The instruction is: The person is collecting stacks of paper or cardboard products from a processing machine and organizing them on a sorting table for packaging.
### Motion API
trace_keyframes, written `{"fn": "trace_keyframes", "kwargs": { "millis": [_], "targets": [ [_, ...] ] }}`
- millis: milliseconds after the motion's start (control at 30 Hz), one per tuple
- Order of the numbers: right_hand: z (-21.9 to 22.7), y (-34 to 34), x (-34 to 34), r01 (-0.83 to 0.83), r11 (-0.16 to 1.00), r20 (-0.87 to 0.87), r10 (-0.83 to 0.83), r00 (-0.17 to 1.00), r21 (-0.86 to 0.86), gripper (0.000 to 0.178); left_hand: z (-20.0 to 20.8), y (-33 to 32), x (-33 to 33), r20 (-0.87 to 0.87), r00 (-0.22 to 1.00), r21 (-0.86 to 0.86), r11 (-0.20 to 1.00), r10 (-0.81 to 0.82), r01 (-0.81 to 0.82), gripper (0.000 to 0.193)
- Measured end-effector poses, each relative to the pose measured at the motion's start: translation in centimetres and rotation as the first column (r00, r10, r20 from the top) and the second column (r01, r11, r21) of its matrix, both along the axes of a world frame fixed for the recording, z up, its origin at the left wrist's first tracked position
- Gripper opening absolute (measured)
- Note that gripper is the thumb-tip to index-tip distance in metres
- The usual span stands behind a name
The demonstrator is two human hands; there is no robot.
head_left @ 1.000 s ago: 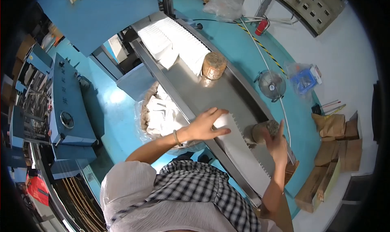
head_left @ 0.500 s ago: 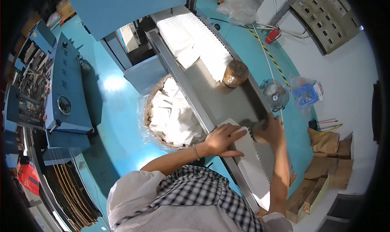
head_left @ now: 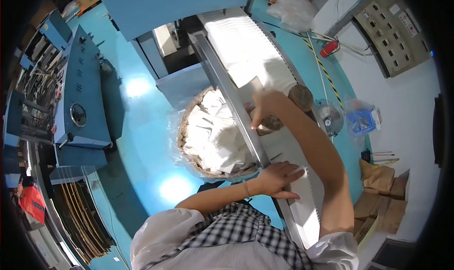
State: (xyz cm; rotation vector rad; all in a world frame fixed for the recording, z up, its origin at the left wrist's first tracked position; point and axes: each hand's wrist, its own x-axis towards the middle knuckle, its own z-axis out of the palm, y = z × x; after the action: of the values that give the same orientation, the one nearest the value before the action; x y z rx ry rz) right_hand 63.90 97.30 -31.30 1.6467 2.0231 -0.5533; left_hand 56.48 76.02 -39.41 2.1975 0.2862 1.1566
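My left hand point(head_left: 282, 180) lies spread on a long stack of white paper pieces point(head_left: 307, 218) with a toothed edge, at the near end of a metal trough point(head_left: 250, 140). Farther along, my right hand point(head_left: 267, 107) reaches over the trough, thumb apart from the fingers, beside the near end of a long row of white paper pieces point(head_left: 241, 38). Its fingertips are partly hidden and blurred. Just below the right hand is a brown, rounded block point(head_left: 271, 123), partly covered by it. A second brown block point(head_left: 301, 97) stands against the row's near end.
Left of the trough stands a plastic-lined round bin point(head_left: 182, 142) full of loose white paper. A blue machine point(head_left: 175, 10) rises at the far end. Beyond the trough's right side are a fan point(head_left: 329, 118), cardboard boxes point(head_left: 383, 206) and a red extinguisher point(head_left: 329, 48).
My right hand has moved from beside the near stack to the far row. A brown block now sits below that hand. My left hand stays on the near stack; the whole view has shifted.
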Motion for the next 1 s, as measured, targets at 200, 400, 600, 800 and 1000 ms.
{"fn": "trace_keyframes", "kwargs": {
  "millis": [200,400,600,800,1000],
  "targets": [
    [-5.5,9.4,-1.8,0.051,0.720,0.138,0.062,0.988,-0.692,0.067,-0.8,-0.3,0.7,0.009,1.000,-0.027,1.000,0.009,-0.009,0.076],
    [2.4,5.1,-2.7,0.167,0.845,-0.201,-0.072,0.977,0.508,0.077,-0.6,-0.3,0.3,0.000,1.000,-0.039,0.999,-0.009,0.009,0.072],
    [1.7,-5.6,0.3,0.345,0.686,-0.584,0.142,0.799,0.640,0.039,-0.3,0.3,0.3,-0.009,0.997,-0.094,0.993,-0.078,0.077,0.068],
    [0.8,-23.7,4.5,0.554,0.521,-0.588,-0.118,0.800,0.649,0.026,-1.3,1.5,0.0,-0.301,0.949,0.048,0.992,-0.093,0.112,0.062],
    [2.2,-47.8,10.6,0.561,-0.070,-0.457,-0.666,0.589,0.825,0.026,0.7,1.7,1.3,-0.134,0.983,-0.168,0.981,-0.121,0.098,0.064]
  ]
}}
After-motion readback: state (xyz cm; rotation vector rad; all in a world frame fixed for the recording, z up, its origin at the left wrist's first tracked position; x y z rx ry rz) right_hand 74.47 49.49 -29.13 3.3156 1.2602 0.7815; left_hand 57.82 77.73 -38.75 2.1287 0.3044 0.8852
